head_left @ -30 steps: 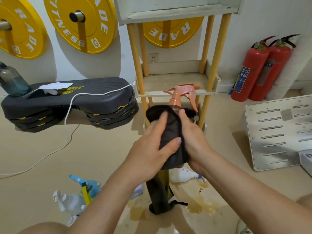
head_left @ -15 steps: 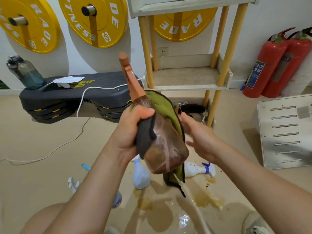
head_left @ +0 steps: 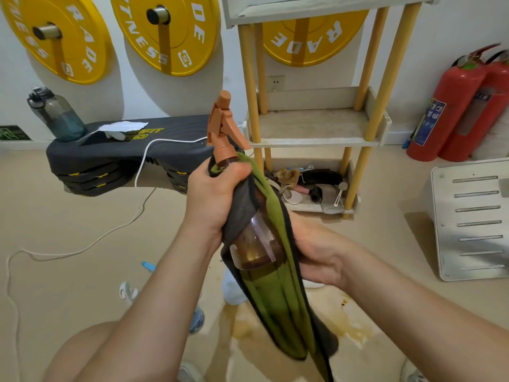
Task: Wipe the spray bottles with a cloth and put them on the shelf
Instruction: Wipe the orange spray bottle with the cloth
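Note:
A brown spray bottle (head_left: 254, 244) with an orange trigger head (head_left: 223, 125) is held upright in front of me, tilted slightly. A green and dark grey cloth (head_left: 278, 293) is wrapped around it and hangs down below. My left hand (head_left: 213, 199) grips the bottle's neck through the cloth. My right hand (head_left: 316, 252) cups the cloth against the bottle's lower right side. The wooden shelf (head_left: 316, 142) stands behind, its middle board bare. Other spray bottles lie on the floor below: a white one (head_left: 232, 290) and a bluish one (head_left: 197, 321), partly hidden by my arms.
A black step platform (head_left: 124, 158) with a water bottle (head_left: 56, 114) and a white cable (head_left: 82, 244) sits at left. Two red fire extinguishers (head_left: 451, 106) stand at right, beside a white metal panel (head_left: 473, 219). Brown liquid stains the floor (head_left: 344, 326). The shelf's bottom tier holds clutter (head_left: 308, 186).
The bottle was tipped up from a slanted pose to nearly upright. My right hand came back against the cloth at the bottle's base, and the cloth now hangs lower.

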